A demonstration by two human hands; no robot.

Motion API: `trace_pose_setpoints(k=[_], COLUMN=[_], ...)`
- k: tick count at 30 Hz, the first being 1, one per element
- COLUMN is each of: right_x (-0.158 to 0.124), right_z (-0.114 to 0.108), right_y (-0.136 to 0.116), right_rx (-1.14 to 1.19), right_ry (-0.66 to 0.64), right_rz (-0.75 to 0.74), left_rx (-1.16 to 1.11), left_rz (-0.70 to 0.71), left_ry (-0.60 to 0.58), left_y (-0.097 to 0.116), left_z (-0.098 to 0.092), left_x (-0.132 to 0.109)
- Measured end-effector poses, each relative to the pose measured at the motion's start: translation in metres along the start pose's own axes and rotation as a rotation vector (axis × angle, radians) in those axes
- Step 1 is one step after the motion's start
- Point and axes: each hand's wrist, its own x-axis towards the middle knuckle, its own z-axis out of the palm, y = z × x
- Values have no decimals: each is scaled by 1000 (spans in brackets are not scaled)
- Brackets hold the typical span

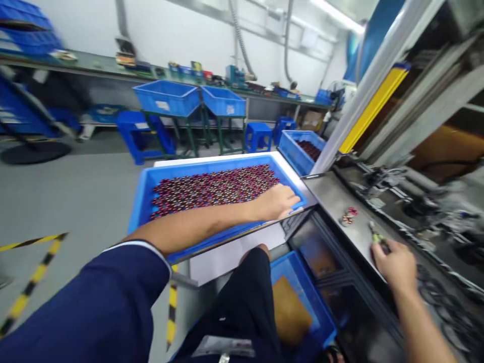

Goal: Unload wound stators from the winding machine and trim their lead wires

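Note:
My left hand (277,202) reaches across the near right corner of a shallow blue bin (136,204), its fingers curled over the rim. Inside the bin lie many small round parts (212,189), dark with red and copper tones, in packed rows; they look like wound motor stators. Out to the right, my right hand (397,264) is closed around green-handled pliers (378,238), whose tips point away over the metal worktop (361,222). Two loose wound parts (348,217) lie on that worktop, just left of the pliers' tips.
A machine (397,186) with a yellow guard strip (374,111) borders the worktop on the right. Another blue bin (302,146) with dark parts stands behind. Below is a blue crate (321,322) with cardboard. Blue stools (259,135) and a long bench (94,63) stand farther back.

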Motion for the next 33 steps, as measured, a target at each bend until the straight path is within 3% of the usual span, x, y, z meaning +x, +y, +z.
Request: trace_pose_setpoints(k=[3, 6, 9, 14, 19, 25, 30, 33], right_x=[-6, -14, -19, -20, -23, -20, -23, -61], right_z=[-1, -6, -8, -5, -3, -5, -20, -28], right_y=[-1, -10, -17, -22, -18, -20, -42, -75], right_rx=[-125, -244, -342, -372, -317, -204, 14, 216], right_ry=[2, 14, 57, 60, -29, 8, 208, 277], right_rz=[-51, -80, -47, 46, 48, 17, -34, -60], left_rx=[-206, -399, -547, -637, -774, -1068, -1322, -1393], left_rz=[-8, -96, -141, -246, -379, -500, -415, -308], left_ry=[-95, -106, -128, -157, -120, 104, 234, 215], left_y=[42, 79, 101, 112, 115, 98, 111, 134], left_z=[62, 95, 109, 119, 120, 94, 55, 31], left_x=[71, 110, 125, 126, 118, 99, 55, 12])
